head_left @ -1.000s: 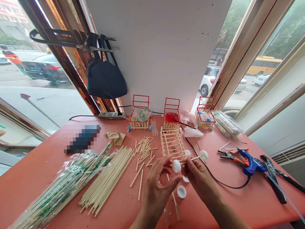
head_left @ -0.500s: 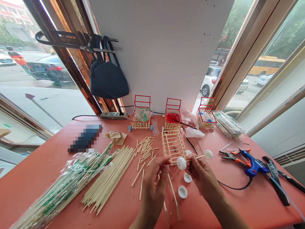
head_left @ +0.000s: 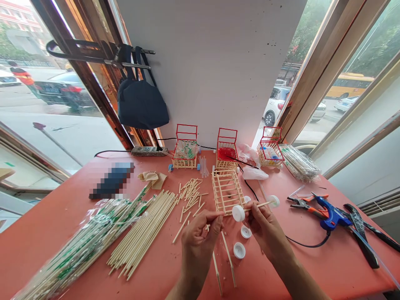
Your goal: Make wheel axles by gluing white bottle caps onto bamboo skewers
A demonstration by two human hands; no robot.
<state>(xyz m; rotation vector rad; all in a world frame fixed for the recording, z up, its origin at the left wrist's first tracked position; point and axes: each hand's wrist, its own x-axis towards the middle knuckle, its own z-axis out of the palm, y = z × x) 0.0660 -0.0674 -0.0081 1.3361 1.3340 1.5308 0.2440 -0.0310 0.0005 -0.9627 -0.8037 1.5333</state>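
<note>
A thin wooden stick with a white plastic cap at each end is pinched between the thumb and fingers of my right hand. The near cap faces my left hand, whose index finger reaches towards it with the thumb held apart. I see nothing gripped in my left hand. Just behind both hands lies a ladder-like frame of sticks. Two loose white caps, one nearer the front and one behind it, rest on the table between my hands. Long jointed sticks lie below.
Stick bundles lie left, one loose, one in plastic wrap. Short sticks are scattered mid-table. Small red-handled carts line the back. A blue glue gun, its cable, and pliers lie right.
My left index finger has straightened towards the near cap, and the left hand has shifted slightly left. The right hand keeps its pinch on the stick, nearly still.
</note>
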